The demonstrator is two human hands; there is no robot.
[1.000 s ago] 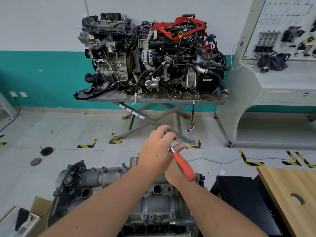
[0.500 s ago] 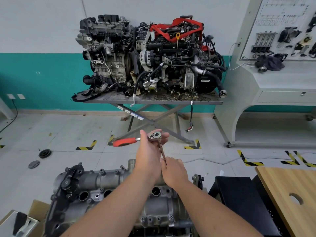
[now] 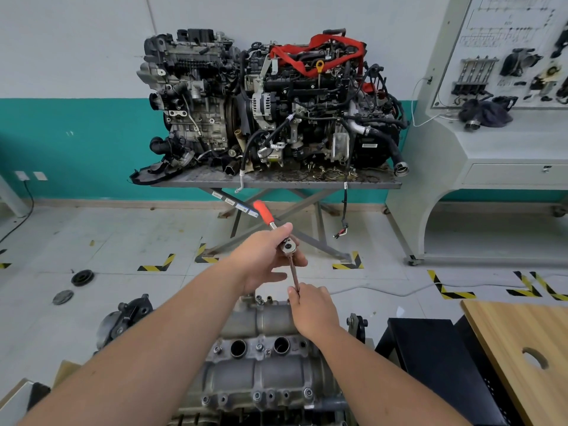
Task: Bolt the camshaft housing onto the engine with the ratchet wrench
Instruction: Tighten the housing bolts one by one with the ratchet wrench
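Head view: camshaft housing [image 3: 261,358] sits low centre on the engine [image 3: 264,404], grey cast metal w/ two round bores on top and a row of bolts along its near edge. Above its far end, the ratchet wrench [image 3: 278,233]: chrome head over the housing, red handle tilted up and to the left, away from the person. Left hand [image 3: 264,259] holds the wrench at the head, thumb along the shank just below the red grip, fingers curled under the head, lower fingers loosely spread. From the head a slim extension bar [image 3: 294,276] drops toward the housing's far end; its lower tip is hidden. Right hand [image 3: 313,309] pinches the bar's lower part, fingers curled round it, knuckles right over the housing's far right corner. Beyond the housing, across the floor, a scissor-lift table [image 3: 276,182] carries two engines [image 3: 270,106] w/ red straps, against a teal-and-white wall. Right of the housing: black stand [image 3: 436,361], then a wooden top [image 3: 522,348] w/ a round hole. Far right behind, a grey display bench [image 3: 498,155] w/ parts board. Left of the housing, on the floor, two round discs [image 3: 73,285].
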